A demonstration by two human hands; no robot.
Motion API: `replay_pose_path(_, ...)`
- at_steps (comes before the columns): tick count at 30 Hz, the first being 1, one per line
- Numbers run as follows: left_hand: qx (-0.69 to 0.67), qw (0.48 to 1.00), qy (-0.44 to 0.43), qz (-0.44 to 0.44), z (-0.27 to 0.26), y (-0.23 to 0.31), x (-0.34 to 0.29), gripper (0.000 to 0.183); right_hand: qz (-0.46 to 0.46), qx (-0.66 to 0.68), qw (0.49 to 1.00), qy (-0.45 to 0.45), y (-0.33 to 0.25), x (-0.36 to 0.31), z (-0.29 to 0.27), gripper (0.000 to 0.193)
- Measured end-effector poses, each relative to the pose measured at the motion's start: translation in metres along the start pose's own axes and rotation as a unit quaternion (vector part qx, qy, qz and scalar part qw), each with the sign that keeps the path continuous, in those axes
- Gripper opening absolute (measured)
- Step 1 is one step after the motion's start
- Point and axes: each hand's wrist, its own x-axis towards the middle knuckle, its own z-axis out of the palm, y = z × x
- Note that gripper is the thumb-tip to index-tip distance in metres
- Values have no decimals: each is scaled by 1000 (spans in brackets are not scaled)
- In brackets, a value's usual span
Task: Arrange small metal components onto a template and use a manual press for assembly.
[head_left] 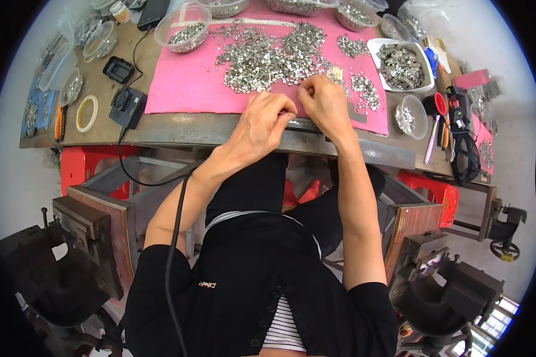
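My left hand (264, 121) is at the front edge of the bench, its fingers curled together in a pinch. Close beside it, my right hand (326, 106) also has its fingers bent and pressed together. Whatever they hold is too small or hidden behind the fingers to make out. Just beyond both hands, a large heap of small silvery metal pieces (268, 59) spreads over a pink mat (184, 83). Smaller clusters of the same kind of pieces (365, 92) lie to the right of my right hand.
A white tub (428, 64) of metal parts and a round clear container (421, 108) stand right. At the left are a clear bowl (205, 33), a black charger-like box (128, 106) and a tape roll (79, 114). A black cable (171, 262) crosses my left arm. Vises (83, 244) flank me.
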Motion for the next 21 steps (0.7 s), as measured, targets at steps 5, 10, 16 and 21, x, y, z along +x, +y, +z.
replay_pose_path(5, 16, 1000, 8, 21, 9, -3, -6, 10, 53, 207, 977, 13, -9, -37, -24, 13)
replay_pose_path(10, 51, 998, 10, 30, 14, -5, -7, 11, -10, 189, 982, 27, -10, -62, -21, 7)
replay_pose_path(16, 89, 994, 27, 65, 18, -6, -9, 14, -65, 164, 980, 87, -11, -67, -8, 12)
replay_pose_path(21, 129, 986, 50, 98, 19, -2, -13, 15, -114, 110, 981, 112, -13, -68, -6, 14)
